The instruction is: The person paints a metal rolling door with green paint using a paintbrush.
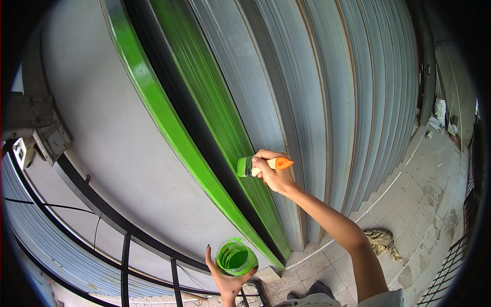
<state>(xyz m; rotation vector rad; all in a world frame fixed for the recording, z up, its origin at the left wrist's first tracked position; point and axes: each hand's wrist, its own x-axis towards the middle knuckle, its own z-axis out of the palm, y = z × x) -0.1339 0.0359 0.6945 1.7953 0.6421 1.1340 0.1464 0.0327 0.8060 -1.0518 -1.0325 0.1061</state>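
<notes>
My right hand [271,171] grips a paintbrush [260,167] by its pale wooden handle with an orange end. Green paint covers the bristles, which touch or nearly touch a green-painted strip [225,112] of the corrugated metal shutter. Lower down, my left hand [228,281] is wrapped round a clear jar [236,257] of green paint, its mouth facing up and paint smeared on the rim. Left of the painted strip runs a dark gap, then a glossy green post [169,128]. Bare grey metal ribs [302,102] continue to the right of the strip.
A white wall panel [138,143] borders the green post. Black metal railings [125,261] cross the lower left. On the tiled floor [327,266] lies a crumpled, stained cloth [381,241]. A black grid [450,266] stands at the far right.
</notes>
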